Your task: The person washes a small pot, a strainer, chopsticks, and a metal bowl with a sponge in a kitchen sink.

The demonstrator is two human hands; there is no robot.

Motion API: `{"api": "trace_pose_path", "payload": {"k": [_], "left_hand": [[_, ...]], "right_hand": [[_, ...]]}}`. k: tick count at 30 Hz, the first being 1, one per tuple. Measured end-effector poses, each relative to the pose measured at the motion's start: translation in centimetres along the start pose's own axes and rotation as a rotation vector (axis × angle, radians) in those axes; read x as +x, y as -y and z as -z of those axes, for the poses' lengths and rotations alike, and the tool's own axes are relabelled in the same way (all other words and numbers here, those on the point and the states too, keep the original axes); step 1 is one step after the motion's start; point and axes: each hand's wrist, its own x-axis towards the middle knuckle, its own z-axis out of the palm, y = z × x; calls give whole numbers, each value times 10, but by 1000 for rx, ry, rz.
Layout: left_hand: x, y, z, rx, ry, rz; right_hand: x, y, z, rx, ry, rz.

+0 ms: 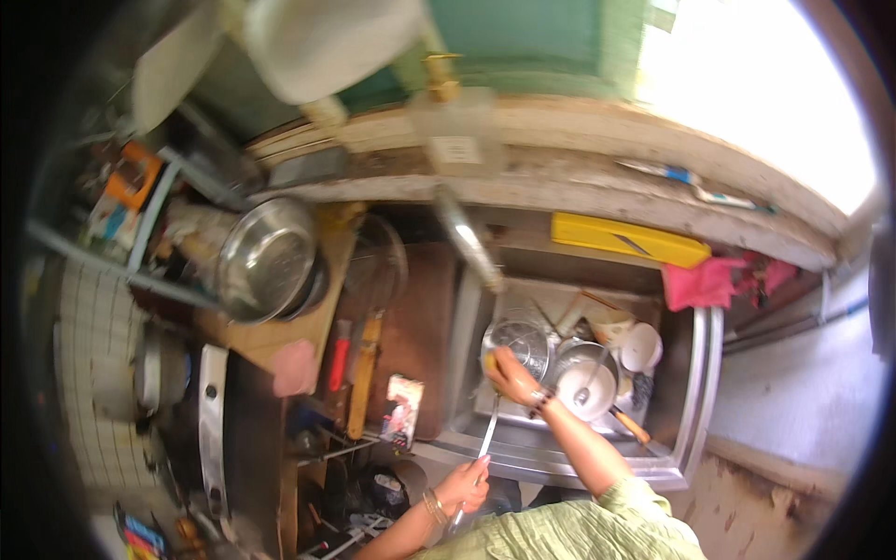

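Observation:
My left hand [465, 486] grips the long metal handle [488, 434] of a round strainer or skimmer [521, 346], whose head is over the sink. The strainer's mesh cannot be made out clearly. My right hand [514, 378] is at the near side of the strainer's head, pressing a small yellow scrubber [491, 360] against it; the fingers partly hide the scrubber. Just right of my right hand, a white bowl [584, 392] and a metal pot [595, 353] sit among other dishes in the steel sink [560, 458]. A wooden-handled utensil [630, 425] lies beside the bowl.
A metal faucet [465, 238] reaches over the sink. A yellow slicer [626, 240] and a pink cloth [700, 281] lie along its back edge. On the left are a red-handled tool [339, 355], a phone-like object [402, 413] and a steel pot [269, 255]. A soap dispenser [458, 126] stands on the sill.

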Motion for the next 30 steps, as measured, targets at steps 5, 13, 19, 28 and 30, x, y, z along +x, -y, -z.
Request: {"api": "trace_pose_path", "payload": {"k": [5,13,19,28,30], "left_hand": [[13,3,31,1119,-764,-638],[15,19,38,1212,-663,-604],[-14,-8,31,669,-230,-702],[-67,-18,94,-21,99,-852],[-77,-54,95,-46,64,-884]], "right_hand": [[-53,-28,25,-473,-187,-154],[-121,-54,49,-392,-380,-381],[-156,-85,63,-221,-460,-492],[-185,-84,45,-156,-380,-516],[-201,-119,39,-198,-393,-518]]}}
